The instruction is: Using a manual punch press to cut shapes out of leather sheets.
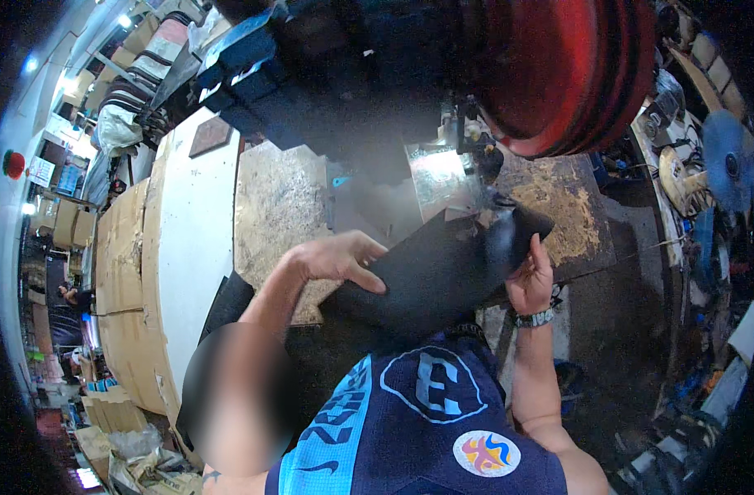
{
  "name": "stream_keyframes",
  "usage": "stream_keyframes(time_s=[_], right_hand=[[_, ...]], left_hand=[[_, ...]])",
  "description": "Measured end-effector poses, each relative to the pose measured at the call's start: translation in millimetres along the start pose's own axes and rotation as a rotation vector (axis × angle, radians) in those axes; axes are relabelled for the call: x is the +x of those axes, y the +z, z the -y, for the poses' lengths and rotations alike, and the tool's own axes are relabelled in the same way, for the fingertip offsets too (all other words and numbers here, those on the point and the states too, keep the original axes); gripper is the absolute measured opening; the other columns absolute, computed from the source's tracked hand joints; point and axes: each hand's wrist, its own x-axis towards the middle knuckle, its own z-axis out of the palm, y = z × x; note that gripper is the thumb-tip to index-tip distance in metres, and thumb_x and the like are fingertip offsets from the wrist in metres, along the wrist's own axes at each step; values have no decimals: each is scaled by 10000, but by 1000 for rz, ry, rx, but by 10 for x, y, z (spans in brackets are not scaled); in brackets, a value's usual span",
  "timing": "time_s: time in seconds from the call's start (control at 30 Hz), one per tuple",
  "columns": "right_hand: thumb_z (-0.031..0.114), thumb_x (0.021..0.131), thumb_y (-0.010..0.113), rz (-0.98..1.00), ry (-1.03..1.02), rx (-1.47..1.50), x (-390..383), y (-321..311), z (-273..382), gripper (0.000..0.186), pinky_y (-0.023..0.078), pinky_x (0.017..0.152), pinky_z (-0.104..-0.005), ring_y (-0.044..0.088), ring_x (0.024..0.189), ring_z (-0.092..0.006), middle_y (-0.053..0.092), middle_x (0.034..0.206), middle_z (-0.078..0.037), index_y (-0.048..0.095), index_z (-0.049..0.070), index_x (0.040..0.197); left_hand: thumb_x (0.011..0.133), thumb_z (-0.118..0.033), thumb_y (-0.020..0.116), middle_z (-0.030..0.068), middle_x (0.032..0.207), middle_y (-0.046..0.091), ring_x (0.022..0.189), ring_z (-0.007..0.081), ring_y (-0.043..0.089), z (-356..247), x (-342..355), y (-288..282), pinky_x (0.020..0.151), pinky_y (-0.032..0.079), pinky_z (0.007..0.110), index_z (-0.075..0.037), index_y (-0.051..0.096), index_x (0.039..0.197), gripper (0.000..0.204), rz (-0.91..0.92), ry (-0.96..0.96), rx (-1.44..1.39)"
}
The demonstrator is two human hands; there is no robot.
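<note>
A limp black sheet (431, 276), its material not clear to me, stretches between my two hands in front of a dark machine. My left hand (340, 260) is at its left edge, with the thumb over the top face and the fingertips partly hidden by the sheet. At the far right corner, my right hand (532, 280) grips the edge with its fingers up along it. The sheet's far end reaches a small lit metal plate (440, 177) beneath the machine head, where glare hides the contact.
Above the plate looms a large red wheel (550, 74). Worn wooden boards (280, 206) flank the work spot. Farther left lie a white board (197, 214) and cardboard (128, 289). A blue fan (730, 163) stands at the right among clutter.
</note>
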Motion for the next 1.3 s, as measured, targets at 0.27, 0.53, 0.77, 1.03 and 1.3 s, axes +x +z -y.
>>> stream_keyframes(time_s=[0.27,0.53,0.77,1.03,1.3], right_hand=[[100,885,713,-311,-76,-678,519,12,-479,308,592,579,-313,629,699,-117,653,898,-31,555,53,1145],[136,858,763,-334,-226,-866,772,164,-566,249,499,632,-240,627,710,-90,668,900,-7,627,52,1049],[187,855,765,-323,-309,-901,806,207,-617,246,451,564,-234,558,630,-79,638,812,-1,630,41,999],[204,811,817,-368,-296,-865,844,120,-620,276,445,560,-248,554,622,-91,601,792,8,633,41,935],[225,823,809,-427,-237,-816,859,71,-689,241,405,560,-226,526,650,-63,606,787,36,655,76,933]], left_hand=[[790,-301,795,111,856,726,774,170,668,684,-86,-1179,721,520,333,8,725,1051,411,-591,-228,745],[839,-361,720,147,719,689,678,216,656,846,188,-1414,662,498,395,11,737,908,379,-945,-159,678],[851,-394,740,130,700,678,637,189,628,1103,273,-1498,627,487,364,22,728,878,417,-1009,-65,715],[847,-363,757,51,670,656,617,115,569,1024,311,-1491,566,449,325,15,727,857,379,-1000,-72,630],[803,-314,803,8,666,648,596,89,539,1077,316,-1500,549,434,289,-15,751,820,304,-1029,-6,589]])
